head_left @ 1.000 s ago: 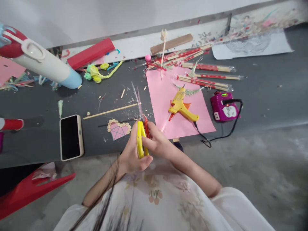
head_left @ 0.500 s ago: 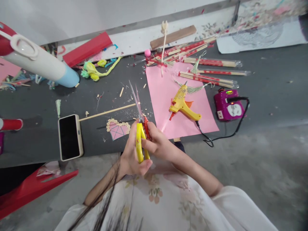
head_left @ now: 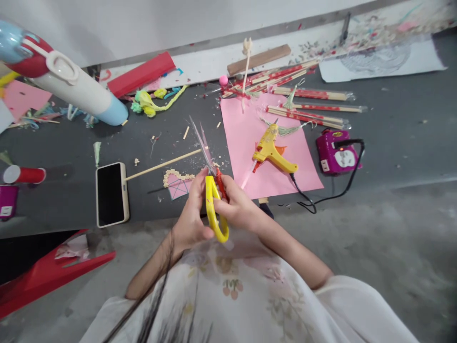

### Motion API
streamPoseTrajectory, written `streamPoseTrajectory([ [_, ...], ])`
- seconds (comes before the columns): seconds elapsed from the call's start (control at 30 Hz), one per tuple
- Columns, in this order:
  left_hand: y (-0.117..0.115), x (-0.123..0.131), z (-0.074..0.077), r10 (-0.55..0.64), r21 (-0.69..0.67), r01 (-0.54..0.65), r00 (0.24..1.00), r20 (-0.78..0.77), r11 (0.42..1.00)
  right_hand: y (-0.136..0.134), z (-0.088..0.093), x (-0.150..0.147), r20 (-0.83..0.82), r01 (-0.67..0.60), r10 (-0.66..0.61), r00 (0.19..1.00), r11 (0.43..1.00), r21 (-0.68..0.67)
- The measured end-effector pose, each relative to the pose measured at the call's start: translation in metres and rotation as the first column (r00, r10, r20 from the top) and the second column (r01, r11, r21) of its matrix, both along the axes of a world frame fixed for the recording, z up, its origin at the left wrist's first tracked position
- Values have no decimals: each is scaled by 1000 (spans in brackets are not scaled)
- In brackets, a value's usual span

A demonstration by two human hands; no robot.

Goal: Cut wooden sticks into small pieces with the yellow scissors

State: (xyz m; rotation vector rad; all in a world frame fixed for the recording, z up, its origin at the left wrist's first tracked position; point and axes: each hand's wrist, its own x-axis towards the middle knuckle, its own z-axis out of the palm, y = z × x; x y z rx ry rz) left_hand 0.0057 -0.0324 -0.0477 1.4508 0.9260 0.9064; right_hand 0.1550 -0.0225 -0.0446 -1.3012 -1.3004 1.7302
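Both my hands meet in front of my chest at the near edge of the dark table [head_left: 392,143]. My left hand [head_left: 191,220] is closed round the yellow handles of a pair of scissors [head_left: 213,206], whose blades point up and away, slightly parted. My right hand [head_left: 237,207] is closed on a thin red stick [head_left: 220,183] held against the scissors near the blade pivot. Just beyond my hands lies a small pink heart piece edged with wood bits [head_left: 177,183], next to a long bamboo skewer [head_left: 162,164].
A yellow glue gun [head_left: 271,152] rests on pink paper [head_left: 246,133], its cord running to a purple socket box [head_left: 335,156]. A phone [head_left: 111,193] lies at left, a white-and-blue bottle [head_left: 76,90] behind it. Wrapped chopsticks [head_left: 310,102] and craft scraps fill the back.
The scissors' yellow handles have spread and swung lower in my left hand. The view has shifted slightly; the hands stay in the same place.
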Motion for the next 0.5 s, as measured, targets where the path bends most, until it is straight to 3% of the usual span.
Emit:
streamPoseTrajectory([
  [0.07, -3, -8, 3, 114, 66, -109, 991, -72, 992, -5, 5, 5, 66, -20, 18, 998, 999, 27],
  [0.13, -3, -15, 7, 299, 260, -239, 929, -220, 935, -11, 12, 12, 156, -53, 41, 987, 996, 73],
  [0.17, -2, -19, 10, 409, 399, -277, 863, -297, 874, -14, 15, 15, 200, -80, 57, 978, 991, 108],
  [0.23, 2, -24, 16, 610, 680, -243, 700, -371, 692, -19, 21, 21, 265, -131, 80, 961, 975, 178],
  [0.3, 6, -26, 20, 684, 788, -155, 611, -398, 596, -24, 25, 25, 309, -179, 99, 946, 953, 243],
  [0.5, 1, -26, 12, 592, 742, -2, 603, -534, 670, -36, 26, 27, 399, -244, 107, 911, 919, 309],
])
